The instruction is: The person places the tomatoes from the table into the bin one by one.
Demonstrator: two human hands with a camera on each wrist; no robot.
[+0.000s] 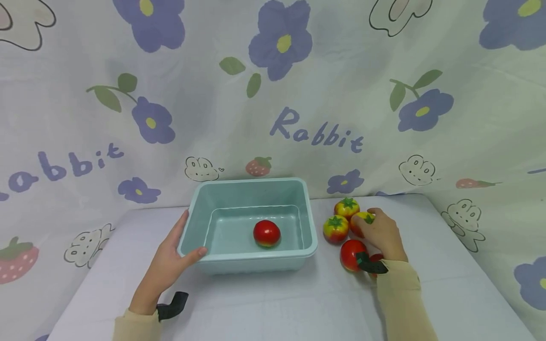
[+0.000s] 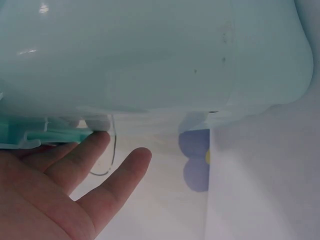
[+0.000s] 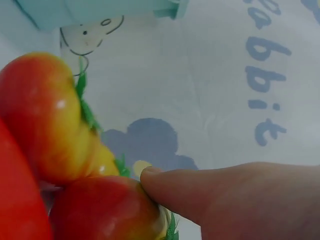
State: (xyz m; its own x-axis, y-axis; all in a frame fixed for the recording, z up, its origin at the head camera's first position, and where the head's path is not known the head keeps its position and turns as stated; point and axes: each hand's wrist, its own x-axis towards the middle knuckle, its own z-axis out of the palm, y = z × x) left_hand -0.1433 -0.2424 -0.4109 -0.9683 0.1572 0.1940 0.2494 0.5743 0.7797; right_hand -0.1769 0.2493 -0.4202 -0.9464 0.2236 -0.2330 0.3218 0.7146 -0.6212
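Observation:
A pale teal plastic tub (image 1: 251,262) stands on the table, and one shiny red tomato (image 1: 267,233) lies inside it. At the tub's left front corner is my left hand (image 1: 168,258), its thumb at the front rim and its fingers stretched along the left side. In the left wrist view two fingers (image 2: 120,182) extend straight below the tub's wall. To the right of the tub, my right hand (image 1: 384,233) grips a red-and-yellow tomato (image 1: 357,226) with a green calyx. A fingertip (image 3: 152,182) touches that tomato (image 3: 107,207) in the right wrist view.
Beside the gripped tomato sit two more red-and-yellow tomatoes (image 1: 336,228) with green tops. Nearer the front is a red tomato (image 1: 352,255), with another partly hidden by the right wrist strap (image 1: 372,264). A printed cloth (image 1: 239,128) hangs behind the table (image 1: 264,308).

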